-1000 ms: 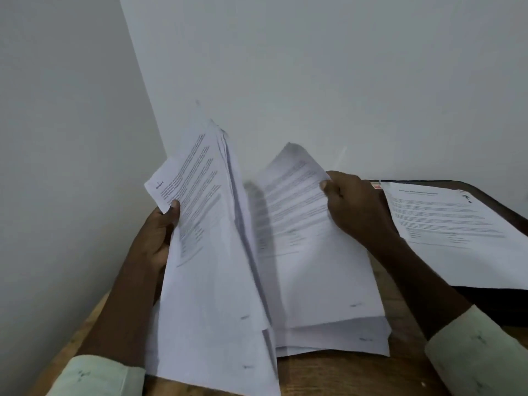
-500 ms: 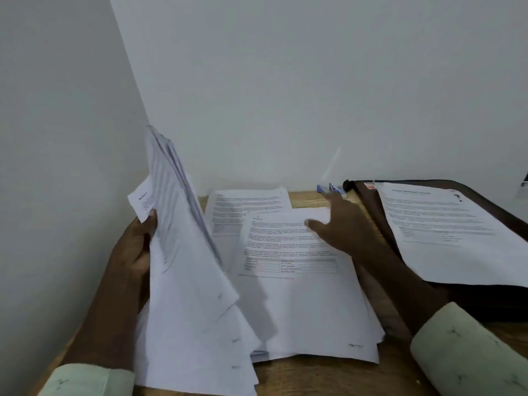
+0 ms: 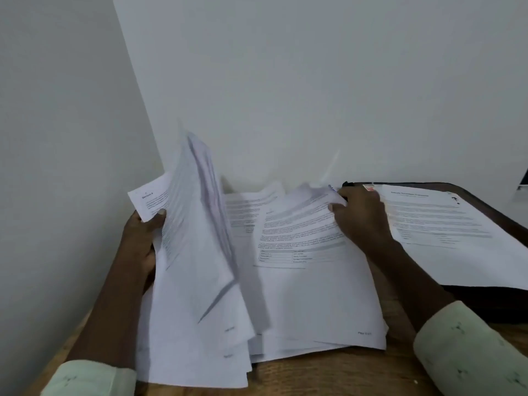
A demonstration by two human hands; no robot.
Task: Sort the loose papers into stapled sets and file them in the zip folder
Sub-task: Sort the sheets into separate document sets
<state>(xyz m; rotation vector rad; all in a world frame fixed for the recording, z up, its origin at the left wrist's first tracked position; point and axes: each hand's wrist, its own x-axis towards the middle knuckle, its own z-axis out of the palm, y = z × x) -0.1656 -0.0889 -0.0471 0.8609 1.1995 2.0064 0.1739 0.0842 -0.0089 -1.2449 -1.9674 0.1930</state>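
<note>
Gripping a fanned paper sheaf (image 3: pixel 197 252) upright, left hand (image 3: pixel 140 247), right hand (image 3: pixel 361 215) pinching flat sheet's (image 3: pixel 311 281) corner.

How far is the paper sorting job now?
Done: one sheet lies on the dark zip folder. In hand: the left hand holds a raised bundle, and the right hand lifts the top corner of the flat pile. Left: no stapled set shows; nothing is filed inside.

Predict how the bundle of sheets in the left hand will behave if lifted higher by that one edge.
The bundle of sheets would probably flop, since its lower corners already sag. Loose sheets may well slide out: their edges are fanned unevenly. The left hand grips only one side.
</note>
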